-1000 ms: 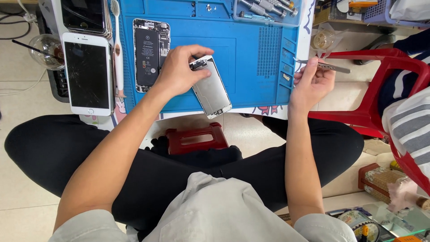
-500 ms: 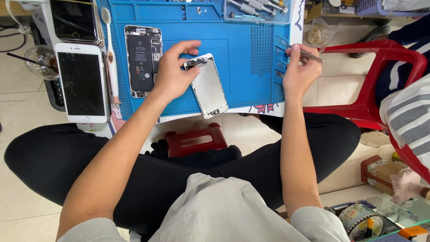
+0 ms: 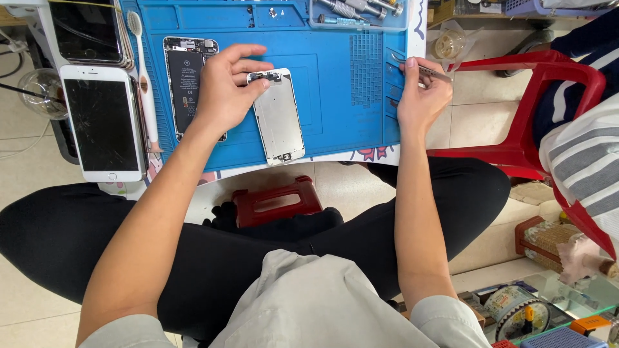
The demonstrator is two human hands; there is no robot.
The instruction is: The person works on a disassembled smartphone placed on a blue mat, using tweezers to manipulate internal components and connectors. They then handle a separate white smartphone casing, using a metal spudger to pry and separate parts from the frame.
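Observation:
My left hand point(image 3: 229, 87) rests on the top end of a silver phone screen panel point(image 3: 278, 119) that lies flat, back side up, on the blue repair mat point(image 3: 335, 103); the fingertips pinch its upper edge. My right hand point(image 3: 422, 96) is at the mat's right edge and grips metal tweezers point(image 3: 419, 66), tips pointing left over the small side trays. An opened phone body point(image 3: 187, 80) with a black battery lies just left of my left hand, partly covered by it.
A white phone with a cracked black screen point(image 3: 102, 122) and a white brush point(image 3: 143, 77) lie at the left. Screwdrivers point(image 3: 358, 9) sit in a tray at the top. A red plastic chair point(image 3: 535, 109) stands at the right, a red stool point(image 3: 277, 201) below the table.
The left hand has laid the screen panel flat on the mat and slid it left. The right hand with the tweezers has come from beyond the mat's right side to its right edge.

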